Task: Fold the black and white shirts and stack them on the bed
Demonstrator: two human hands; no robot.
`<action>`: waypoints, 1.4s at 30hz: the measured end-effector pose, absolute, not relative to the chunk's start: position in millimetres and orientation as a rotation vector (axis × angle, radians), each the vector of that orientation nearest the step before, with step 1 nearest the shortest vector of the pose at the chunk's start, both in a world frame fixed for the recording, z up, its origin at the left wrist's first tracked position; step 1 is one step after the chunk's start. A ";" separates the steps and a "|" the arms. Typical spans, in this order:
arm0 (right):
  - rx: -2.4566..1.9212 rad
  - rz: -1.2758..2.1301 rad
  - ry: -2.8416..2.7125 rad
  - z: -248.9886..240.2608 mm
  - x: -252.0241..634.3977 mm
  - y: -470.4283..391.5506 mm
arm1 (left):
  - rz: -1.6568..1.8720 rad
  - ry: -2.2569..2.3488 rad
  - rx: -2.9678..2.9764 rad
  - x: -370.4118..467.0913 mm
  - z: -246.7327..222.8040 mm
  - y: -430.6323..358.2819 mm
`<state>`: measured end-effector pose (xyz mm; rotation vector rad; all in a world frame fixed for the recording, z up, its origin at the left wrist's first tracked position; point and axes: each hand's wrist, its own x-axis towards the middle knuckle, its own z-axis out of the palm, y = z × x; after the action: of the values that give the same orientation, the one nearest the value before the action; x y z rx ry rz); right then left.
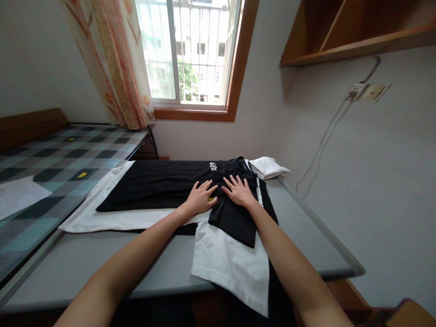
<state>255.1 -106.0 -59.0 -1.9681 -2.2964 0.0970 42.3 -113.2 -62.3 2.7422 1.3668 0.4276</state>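
1. Head view: our black shirt (160,181) lies stretched sideways across a grey table (316,236), its collar to the right, its hem to the left. White lettering marks the far edge; light creases cross the body, and one short sleeve points toward us.
2. Our left hand (201,197) rests palm down on the black shirt, fingers spread, a small yellow patch showing by the thumb.
3. Our right hand (240,193) rests beside it, nearer the collar, palm down and fingers fanned.
4. Beneath lies a white shirt (230,259), its sleeve overhanging the near edge, over more black fabric (185,229). Folded white cloth (268,167) sits beyond the collar.
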 end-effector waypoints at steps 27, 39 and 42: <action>-1.759 -0.019 -2.215 -56.1 261.9 -104.4 | 0.452 1.734 1.993 71.1 -22.5 -30.3; -1.798 -0.007 -2.283 -53.2 261.6 -106.5 | 0.845 1.831 1.928 88.9 -48.9 -21.5; -1.945 0.092 -2.323 -53.4 262.5 -108.5 | 0.835 1.842 1.926 85.5 -50.0 -20.1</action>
<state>262.5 -108.5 -53.4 -1.9453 -2.3228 0.0918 85.5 -20.1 -50.0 1.9263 1.8423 0.8350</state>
